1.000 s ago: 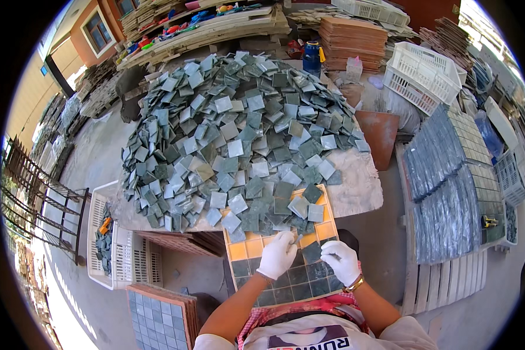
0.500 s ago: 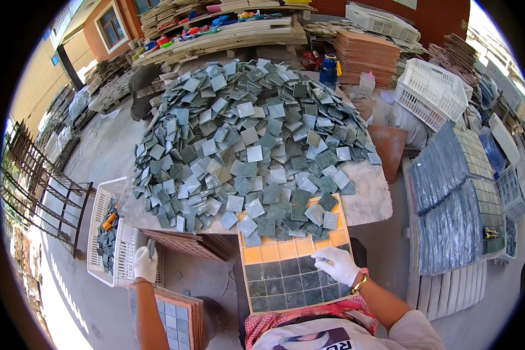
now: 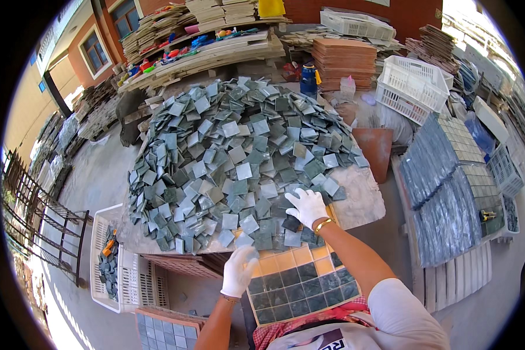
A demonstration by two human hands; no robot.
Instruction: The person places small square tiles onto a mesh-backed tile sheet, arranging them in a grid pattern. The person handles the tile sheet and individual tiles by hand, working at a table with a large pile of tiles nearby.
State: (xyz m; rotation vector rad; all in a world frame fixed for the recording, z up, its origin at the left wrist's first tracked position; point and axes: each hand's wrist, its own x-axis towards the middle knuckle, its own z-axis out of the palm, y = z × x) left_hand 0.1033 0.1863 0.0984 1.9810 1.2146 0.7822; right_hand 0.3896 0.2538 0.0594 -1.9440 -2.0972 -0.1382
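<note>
A large heap of square grey-green stone tiles [image 3: 239, 154] covers the table before me. On my lap, tilted against the table's front edge, lies an orange grid tray [image 3: 268, 266]. Dark green tiles [image 3: 300, 291] fill its nearer rows, and loose tiles overlap its far end. My left hand [image 3: 237, 275], in a white glove, is closed around a small grey tile [image 3: 249, 254] beside the tray's left edge. Gloved too, my right hand [image 3: 307, 207] reaches over the heap's near right edge, fingers spread on the tiles, with a dark tile [image 3: 291, 223] just below it.
Left of the table stands a white plastic crate [image 3: 108, 217] holding dark tile pieces. A stack of tiled panels [image 3: 168, 331] sits low at my left. Wrapped tile stacks [image 3: 440, 186] rest on a pallet at right. A bare strip of tabletop [image 3: 361, 201] borders the heap.
My left hand has come right from the crate to the tray with a tile. My right hand has moved from the tray's filled rows up onto the heap. The view has shifted slightly.
</note>
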